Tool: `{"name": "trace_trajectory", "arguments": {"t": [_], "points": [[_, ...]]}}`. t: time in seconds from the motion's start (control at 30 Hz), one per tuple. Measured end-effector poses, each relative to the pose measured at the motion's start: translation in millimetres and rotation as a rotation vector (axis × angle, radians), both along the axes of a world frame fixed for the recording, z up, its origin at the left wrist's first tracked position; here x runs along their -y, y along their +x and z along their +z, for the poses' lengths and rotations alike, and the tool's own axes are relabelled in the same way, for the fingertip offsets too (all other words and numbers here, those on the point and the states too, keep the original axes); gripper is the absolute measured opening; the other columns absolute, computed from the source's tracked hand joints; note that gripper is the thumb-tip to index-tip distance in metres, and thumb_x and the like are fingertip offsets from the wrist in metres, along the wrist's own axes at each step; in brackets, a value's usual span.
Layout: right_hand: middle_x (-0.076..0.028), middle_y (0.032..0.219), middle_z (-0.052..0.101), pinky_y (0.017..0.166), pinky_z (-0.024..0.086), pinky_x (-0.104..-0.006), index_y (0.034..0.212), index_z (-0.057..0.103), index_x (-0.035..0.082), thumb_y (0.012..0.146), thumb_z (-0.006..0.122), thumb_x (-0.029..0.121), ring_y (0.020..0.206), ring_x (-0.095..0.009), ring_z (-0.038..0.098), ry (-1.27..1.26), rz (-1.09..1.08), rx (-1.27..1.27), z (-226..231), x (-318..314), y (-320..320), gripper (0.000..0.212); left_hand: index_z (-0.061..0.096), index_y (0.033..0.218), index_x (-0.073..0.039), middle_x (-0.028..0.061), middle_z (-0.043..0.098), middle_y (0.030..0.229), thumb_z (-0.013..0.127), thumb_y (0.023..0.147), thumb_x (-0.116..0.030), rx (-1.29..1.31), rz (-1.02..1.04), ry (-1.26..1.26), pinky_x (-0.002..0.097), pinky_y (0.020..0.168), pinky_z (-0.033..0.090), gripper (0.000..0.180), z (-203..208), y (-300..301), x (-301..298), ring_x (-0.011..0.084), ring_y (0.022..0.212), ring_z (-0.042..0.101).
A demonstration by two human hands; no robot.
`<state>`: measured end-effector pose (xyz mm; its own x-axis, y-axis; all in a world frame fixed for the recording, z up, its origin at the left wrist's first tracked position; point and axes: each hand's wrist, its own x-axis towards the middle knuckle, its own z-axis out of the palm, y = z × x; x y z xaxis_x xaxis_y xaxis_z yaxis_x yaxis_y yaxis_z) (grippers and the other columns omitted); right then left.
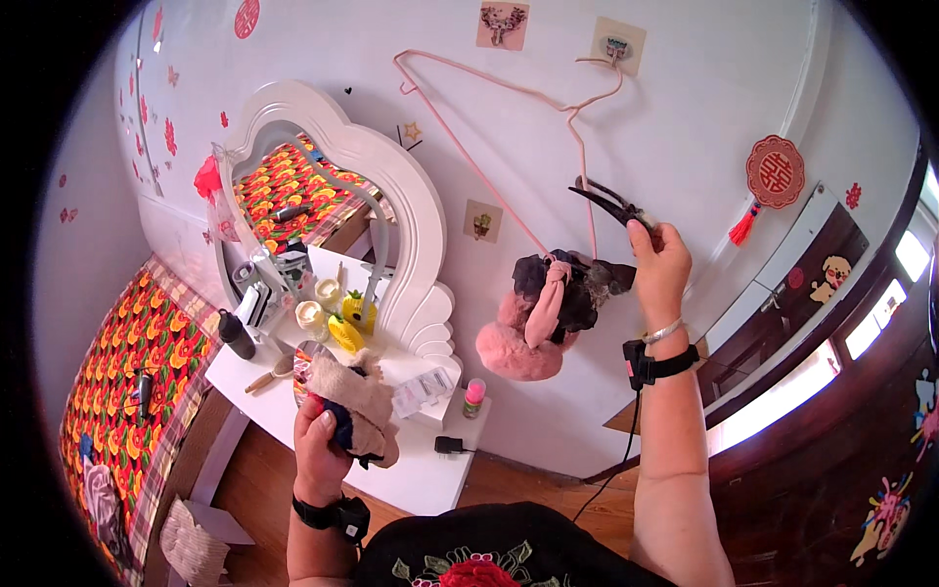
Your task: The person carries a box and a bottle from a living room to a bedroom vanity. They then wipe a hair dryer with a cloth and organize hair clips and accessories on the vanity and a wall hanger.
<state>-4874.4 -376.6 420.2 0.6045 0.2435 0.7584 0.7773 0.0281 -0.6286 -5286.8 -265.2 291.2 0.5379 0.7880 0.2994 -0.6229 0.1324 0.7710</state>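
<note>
My left hand (319,452) is closed round a bundle of soft beige cloth (352,391) with dark blue and other colours showing at its edge; the exact kind is unclear. In my right hand (661,269) I pinch a black hair clip (616,207) with long prongs, at the side wire of a pink clothes hanger (476,171). The hanger hangs tilted from a wall hook (616,47). Bunched at its lower corner are dark scrunchies (579,293), a knotted pink band (550,303) and a fluffy pink piece (518,350). Whether the clip grips the wire cannot be made out.
A white dressing table (430,479) with a scalloped mirror (421,201) stands at the left. It carries a dark bottle (235,335), jars (311,318), a hairbrush (266,380), a pink-capped bottle (474,396) and a black adapter (450,445). A bed (137,382) lies beyond.
</note>
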Motion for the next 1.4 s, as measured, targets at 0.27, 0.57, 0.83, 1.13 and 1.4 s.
{"name": "trace_trajectory", "arguments": {"t": [0.27,0.57,0.83,1.13,1.4], "points": [[-0.003,0.076,0.062,0.064,0.046,-0.0268,0.088,0.059,-0.003,0.085,0.071,0.018,0.069,-0.010,0.054,0.162,-0.133,0.173,6,34,-9,0.024,0.037,0.134,0.006,0.0181,0.055,0.123,0.057,0.083,-0.038,-0.029,0.052,-0.010,0.0405,0.093,0.050,0.070,-2,1,-1,0.0289,0.109,0.059],[-0.005,0.084,0.063,0.075,0.047,-0.0278,0.094,0.059,-0.002,0.081,0.073,0.013,0.077,-0.012,0.056,0.121,-0.002,0.177,-2,44,-31,0.024,0.035,0.136,0.006,0.0207,0.052,0.128,0.056,0.085,-0.037,-0.045,-0.025,-0.017,0.0421,0.094,0.049,0.070,-4,16,-5,0.0311,0.112,0.058],[-0.004,0.070,0.061,0.063,0.045,-0.0271,0.086,0.060,-0.002,0.082,0.073,0.019,0.065,-0.012,0.053,0.001,-0.080,0.211,-2,35,-23,0.025,0.034,0.136,0.006,0.0206,0.051,0.129,0.055,0.086,-0.033,-0.051,-0.040,-0.007,0.0443,0.097,0.046,0.067,-14,15,-15,0.0344,0.114,0.056],[-0.009,0.066,0.061,0.057,0.045,-0.0305,0.083,0.059,-0.002,0.082,0.073,0.022,0.058,-0.017,0.054,-0.061,-0.008,0.221,1,6,-14,0.028,0.035,0.136,0.006,0.0207,0.052,0.127,0.054,0.085,-0.031,-0.018,0.002,-0.038,0.0440,0.098,0.045,0.065,-6,16,-14,0.0325,0.114,0.056],[-0.008,0.063,0.059,0.055,0.044,-0.0308,0.079,0.058,-0.002,0.082,0.072,0.020,0.055,-0.016,0.052,-0.032,-0.011,0.228,6,-7,-19,0.026,0.038,0.133,0.006,0.0189,0.054,0.124,0.055,0.085,-0.029,0.009,0.028,-0.056,0.0409,0.095,0.048,0.063,-9,6,-17,0.0296,0.111,0.058]]}}
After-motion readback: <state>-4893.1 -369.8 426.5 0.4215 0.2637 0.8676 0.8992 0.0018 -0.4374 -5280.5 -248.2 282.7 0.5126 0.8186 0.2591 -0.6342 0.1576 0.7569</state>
